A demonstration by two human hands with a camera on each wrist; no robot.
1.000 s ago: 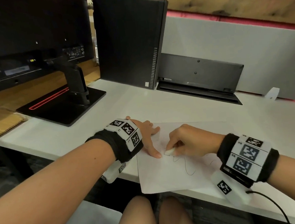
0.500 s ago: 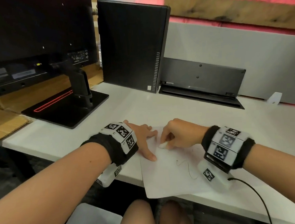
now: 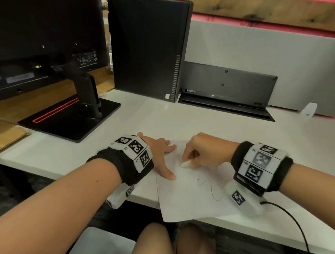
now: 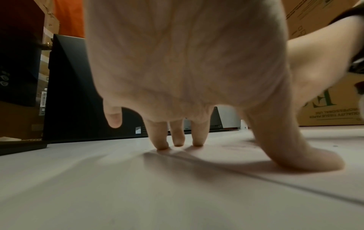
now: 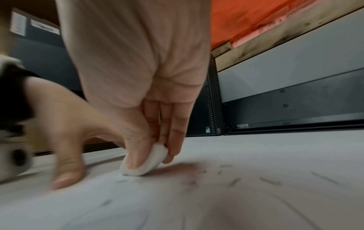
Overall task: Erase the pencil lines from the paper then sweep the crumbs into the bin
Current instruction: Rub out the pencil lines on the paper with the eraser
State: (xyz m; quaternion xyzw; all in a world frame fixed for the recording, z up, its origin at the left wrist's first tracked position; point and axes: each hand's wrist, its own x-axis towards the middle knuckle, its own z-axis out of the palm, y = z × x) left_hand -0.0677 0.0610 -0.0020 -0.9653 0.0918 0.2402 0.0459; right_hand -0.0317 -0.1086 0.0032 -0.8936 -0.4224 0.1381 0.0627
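Just now the right hand (image 3: pixel 204 152) pinches a white eraser (image 3: pixel 185 164) down on the paper (image 3: pixel 188 201); the remaining pencil squiggle (image 3: pixel 209 187) lies nearer and right of it, running near-right. Left hand (image 3: pixel 160 153) presses flat-fingered on the paper's left edge.

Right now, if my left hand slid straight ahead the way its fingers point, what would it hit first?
Probably the black computer tower; beyond the left hand only bare desk shows, though depth is unclear.

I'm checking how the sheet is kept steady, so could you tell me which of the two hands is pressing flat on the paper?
The left hand: its spread fingers and thumb press the paper, whereas the right hand pinches the white eraser.
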